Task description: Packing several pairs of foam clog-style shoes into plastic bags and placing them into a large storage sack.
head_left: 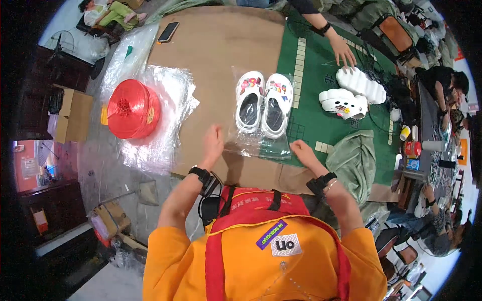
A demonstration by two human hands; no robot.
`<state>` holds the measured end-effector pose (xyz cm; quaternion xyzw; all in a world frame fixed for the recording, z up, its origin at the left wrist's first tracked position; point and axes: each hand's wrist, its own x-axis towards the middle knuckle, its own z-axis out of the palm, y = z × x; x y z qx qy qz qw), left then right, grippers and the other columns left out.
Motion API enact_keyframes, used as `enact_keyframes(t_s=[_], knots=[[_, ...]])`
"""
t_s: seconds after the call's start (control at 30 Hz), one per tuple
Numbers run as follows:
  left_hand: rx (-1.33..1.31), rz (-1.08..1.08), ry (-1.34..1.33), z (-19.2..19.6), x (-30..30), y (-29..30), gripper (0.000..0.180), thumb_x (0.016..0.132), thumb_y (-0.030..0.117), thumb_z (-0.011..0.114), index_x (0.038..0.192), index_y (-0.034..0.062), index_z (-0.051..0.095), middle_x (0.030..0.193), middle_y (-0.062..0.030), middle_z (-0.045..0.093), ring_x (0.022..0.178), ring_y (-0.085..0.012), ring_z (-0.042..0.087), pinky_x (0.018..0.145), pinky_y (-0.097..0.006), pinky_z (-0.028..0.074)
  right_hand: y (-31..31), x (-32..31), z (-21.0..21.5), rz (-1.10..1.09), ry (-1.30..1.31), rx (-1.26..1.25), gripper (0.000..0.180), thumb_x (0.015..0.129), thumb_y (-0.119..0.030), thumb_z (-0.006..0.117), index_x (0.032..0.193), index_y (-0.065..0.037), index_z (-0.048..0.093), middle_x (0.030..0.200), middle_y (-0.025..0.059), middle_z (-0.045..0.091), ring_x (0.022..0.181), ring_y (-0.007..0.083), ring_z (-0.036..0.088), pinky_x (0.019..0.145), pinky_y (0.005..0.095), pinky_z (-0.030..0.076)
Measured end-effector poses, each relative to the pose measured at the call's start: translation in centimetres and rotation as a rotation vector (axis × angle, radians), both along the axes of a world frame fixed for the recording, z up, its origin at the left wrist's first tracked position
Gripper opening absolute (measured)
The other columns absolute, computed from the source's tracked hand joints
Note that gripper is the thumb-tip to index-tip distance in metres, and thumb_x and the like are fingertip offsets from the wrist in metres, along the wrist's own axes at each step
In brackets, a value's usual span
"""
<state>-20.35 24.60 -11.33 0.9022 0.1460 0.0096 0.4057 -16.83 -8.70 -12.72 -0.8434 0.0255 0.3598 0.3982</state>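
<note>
A pair of white clogs [250, 103] with colourful charms lies side by side in a clear plastic bag [251, 149], toes away from me. At the bag's near right corner, my right hand [304, 152] is closed in a pinch on the film. My left hand [213, 144] is at the near left corner, its fingers pressed together on the bag's edge; the exact contact is hard to make out. Farther right, a co-worker's hand [342, 49] reaches over two loose white clogs [346, 104], one showing charms, the other its sole.
Brown cardboard [216, 55] and a green mat [311, 75] cover the table. On the left sit a red roll of plastic twine [133, 109] and a stack of clear bags [173, 108]. A phone [168, 31] lies far left, a green cloth [351, 160] near right.
</note>
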Motion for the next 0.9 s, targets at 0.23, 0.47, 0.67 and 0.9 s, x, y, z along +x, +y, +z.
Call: enact_keyframes(t_s=[0.23, 0.47, 0.67, 0.9], knots=[[-0.293, 0.155, 0.067, -5.3, 5.8, -1.5, 0.083, 0.069, 0.042, 0.065, 0.123, -0.0095, 0.027, 0.12, -0.0254, 0.04, 0.111, -0.0318, 0.041, 0.094, -0.037, 0.031, 5.4, 1.5, -1.1, -0.285, 0.146, 0.218, 0.104, 0.065, -0.055, 0.061, 0.126, 0.013, 0.012, 0.126, 0.0269, 0.031, 0.117, 0.0293, 0.034, 0.095, 0.0347, 0.029], [-1.052, 0.131, 0.438, -3.6, 5.7, -6.0, 0.059, 0.074, 0.024, 0.065, 0.12, -0.0007, 0.037, 0.114, -0.0112, 0.048, 0.103, -0.0211, 0.046, 0.084, -0.035, 0.04, 5.6, 1.7, -3.4, -0.46, 0.336, 0.309, 0.071, 0.063, -0.034, 0.071, 0.11, 0.004, 0.034, 0.078, 0.008, 0.05, 0.063, 0.0132, 0.049, 0.048, 0.0273, 0.04], [-1.083, 0.238, 0.451, -3.6, 6.1, -4.2, 0.039, 0.071, 0.014, 0.066, 0.104, 0.0029, 0.049, 0.095, -0.0078, 0.056, 0.082, -0.0194, 0.055, 0.069, -0.035, 0.047, 7.6, 2.1, -2.5, -0.562, 0.532, 0.63, 0.022, 0.077, -0.019, 0.055, 0.061, -0.012, 0.042, 0.047, -0.0035, 0.03, 0.037, 0.0069, 0.028, 0.033, 0.0251, 0.021], [-1.274, 0.265, 0.734, 0.3, 4.7, -1.4, 0.035, 0.075, 0.032, 0.055, 0.103, 0.0112, 0.053, 0.098, -0.0066, 0.057, 0.089, -0.0223, 0.054, 0.076, -0.042, 0.043, 8.8, 0.1, 1.3, 0.02, -0.065, 0.278, 0.027, 0.079, -0.022, 0.046, 0.079, 0.004, 0.052, 0.062, 0.008, 0.052, 0.057, 0.0175, 0.048, 0.051, 0.0339, 0.039]])
